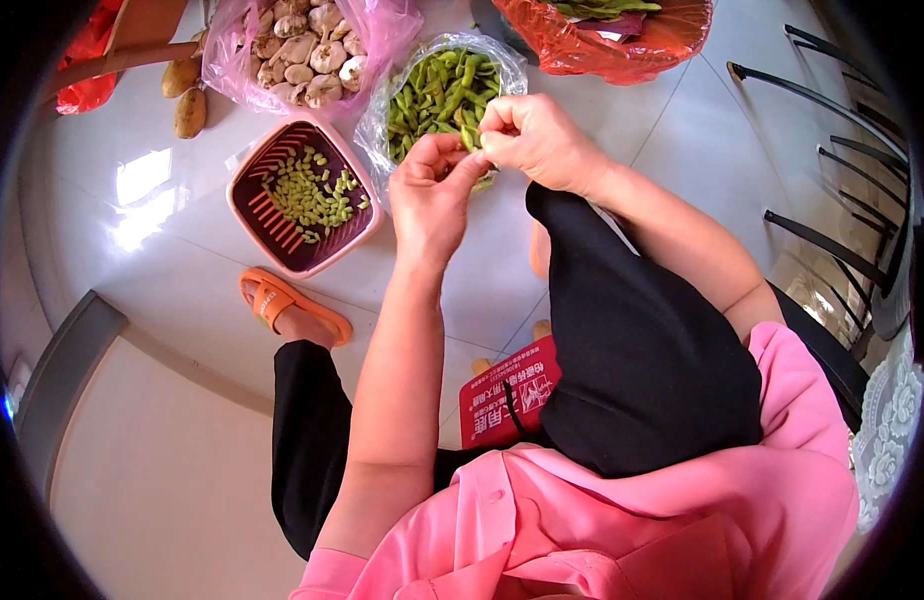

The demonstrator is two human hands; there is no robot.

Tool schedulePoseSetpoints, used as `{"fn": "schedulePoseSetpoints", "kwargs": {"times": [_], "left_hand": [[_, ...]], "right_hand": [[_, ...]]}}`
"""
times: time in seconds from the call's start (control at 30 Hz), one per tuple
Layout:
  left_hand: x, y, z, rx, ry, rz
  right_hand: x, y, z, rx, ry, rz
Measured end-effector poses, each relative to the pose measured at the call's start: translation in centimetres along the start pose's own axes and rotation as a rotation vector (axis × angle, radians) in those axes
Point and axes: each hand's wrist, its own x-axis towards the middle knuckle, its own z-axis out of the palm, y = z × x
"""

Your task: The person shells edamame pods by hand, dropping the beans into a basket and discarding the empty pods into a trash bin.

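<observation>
My left hand [429,205] and my right hand [544,145] meet above a clear plastic bag [375,128] of green edamame pods [442,92]. Fingertips of both hands pinch one edamame pod [469,138], which is partly hidden by the fingers. Left of my hands stands a pink-rimmed plastic basket [373,222] with a dark slotted inside. Shelled green beans [317,200] lie scattered across its bottom.
A pink bag [225,62] of garlic bulbs [327,58] and a red bag [607,58] with leafy greens sit farther off. Potatoes [190,113] lie at the left. Black metal chair legs [827,245] stand at right. My foot wears an orange slipper [317,310].
</observation>
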Motion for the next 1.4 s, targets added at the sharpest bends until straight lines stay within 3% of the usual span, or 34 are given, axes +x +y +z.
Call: {"fn": "schedulePoseSetpoints", "kwargs": {"times": [0.17,0.23,0.33,0.43,0.47,0.57,0.63,0.83,1.03,1.3,1.37,1.4], "left_hand": [[0.5,-0.9,-0.6,-0.411,-0.126,-0.149],[0.5,-1.1,-0.6,-0.452,-0.119,-0.173],[0.6,-1.6,-0.8,-0.463,-0.112,-0.199],[0.6,-1.9,-0.8,-0.394,-0.087,-0.185],[0.6,-2.0,-0.8,-0.353,-0.06,-0.17],[0.9,-1.6,-0.7,-0.229,0.051,-0.153],[0.7,-1.2,-0.5,-0.259,0.069,-0.166],[0.6,-0.9,-0.3,-0.375,0.105,-0.205],[0.7,-1.0,-0.4,-0.566,0.055,-0.326],[0.8,-1.8,-0.5,-0.357,0.013,-0.384],[0.5,-1.9,0.5,-0.001,0.125,-0.06],[0.5,-1.7,0.5,-0.001,0.124,-0.06]], "right_hand": [[0.2,0.3,-0.7,0.178,-0.073,0.098],[0.2,0.5,-0.9,0.592,-0.147,0.391],[0.2,0.6,-0.6,0.812,-0.118,0.573],[0.5,2.1,-0.3,0.85,-0.119,0.599],[0.4,2.5,-0.3,0.851,-0.118,0.6],[-0.6,0.9,1.3,0.233,-0.103,0.2],[-0.1,2.0,1.6,0.239,-0.109,0.086],[-0.6,1.1,0.2,0.156,-0.132,0.157],[-0.7,1.5,0.5,0.488,-0.124,0.38],[-1.1,0.4,0.9,0.155,-0.178,0.368],[-1.0,0.9,0.9,0.116,-0.163,0.352],[-0.9,1.0,0.9,0.117,-0.163,0.346]]}}
